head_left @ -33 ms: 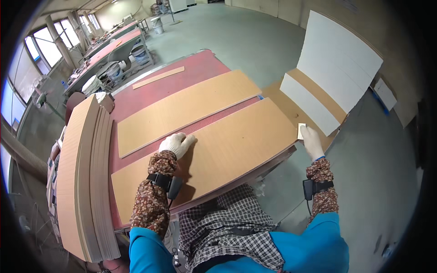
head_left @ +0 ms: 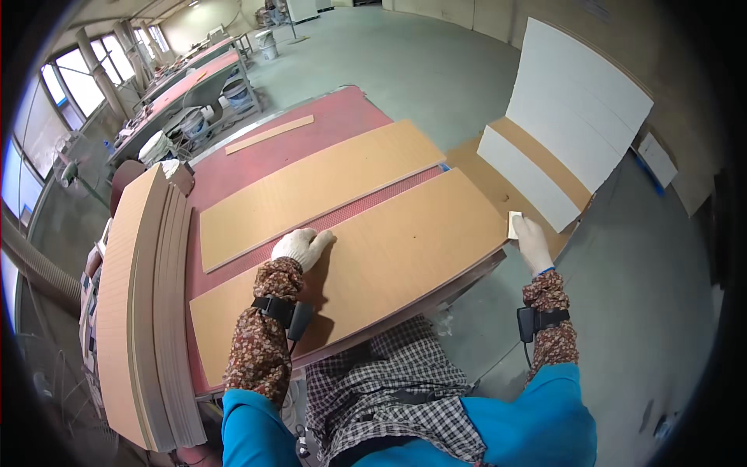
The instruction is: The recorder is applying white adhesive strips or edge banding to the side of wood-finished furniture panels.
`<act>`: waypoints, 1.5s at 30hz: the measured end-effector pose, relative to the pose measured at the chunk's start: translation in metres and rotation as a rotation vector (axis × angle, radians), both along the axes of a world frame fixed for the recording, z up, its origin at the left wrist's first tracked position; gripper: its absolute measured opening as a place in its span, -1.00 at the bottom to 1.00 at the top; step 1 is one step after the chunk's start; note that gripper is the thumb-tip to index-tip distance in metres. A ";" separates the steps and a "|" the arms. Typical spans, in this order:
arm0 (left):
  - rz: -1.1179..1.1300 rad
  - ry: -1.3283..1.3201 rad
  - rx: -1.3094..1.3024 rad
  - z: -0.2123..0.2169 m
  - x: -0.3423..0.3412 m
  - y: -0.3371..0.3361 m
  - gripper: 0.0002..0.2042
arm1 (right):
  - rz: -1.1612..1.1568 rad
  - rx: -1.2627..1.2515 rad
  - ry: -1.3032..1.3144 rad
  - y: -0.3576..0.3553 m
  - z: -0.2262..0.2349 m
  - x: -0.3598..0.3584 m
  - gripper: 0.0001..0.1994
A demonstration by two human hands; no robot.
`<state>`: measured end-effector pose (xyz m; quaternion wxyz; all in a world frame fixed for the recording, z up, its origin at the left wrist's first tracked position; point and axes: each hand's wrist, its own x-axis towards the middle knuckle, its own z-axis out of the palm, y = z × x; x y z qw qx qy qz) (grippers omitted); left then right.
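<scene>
Two long wood-faced panels lie on the red-topped table: a near panel [head_left: 405, 241] and a far panel [head_left: 327, 187]. My left hand [head_left: 298, 247], in a white knit glove, rests at the near panel's far edge with thumb and fingers apart. Its fingertips are partly hidden. At the panel's right end, my right hand [head_left: 533, 240], also gloved, is closed around a small cream-coloured block [head_left: 514, 225]. The block is at the panel's corner; whether it touches the edge I cannot tell.
A stack of similar panels [head_left: 128, 311] stands along the left side. One narrow wooden strip [head_left: 269, 135] lies on the red table [head_left: 342, 113]. To the right stands an opened cardboard sheet [head_left: 576, 109] with white faces. Workbenches [head_left: 187, 89] and buckets [head_left: 236, 92] are farther back left.
</scene>
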<state>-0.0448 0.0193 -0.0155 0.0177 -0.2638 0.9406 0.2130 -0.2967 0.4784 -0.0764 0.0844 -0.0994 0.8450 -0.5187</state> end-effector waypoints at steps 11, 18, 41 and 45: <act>0.020 -0.030 -0.038 -0.018 -0.010 -0.004 -0.28 | -0.057 -0.553 -0.280 -0.006 -0.026 -0.002 -0.56; 0.064 -0.033 0.026 -0.005 -0.006 -0.001 -0.30 | 0.027 -0.677 -0.345 -0.009 -0.018 0.007 -0.54; 0.044 0.078 -0.069 0.021 -0.028 0.023 -0.50 | 0.286 0.940 0.337 -0.016 0.127 0.073 -0.53; 0.002 0.172 -0.114 0.015 -0.025 0.024 -0.55 | 0.326 1.014 0.342 -0.016 0.126 0.068 -0.53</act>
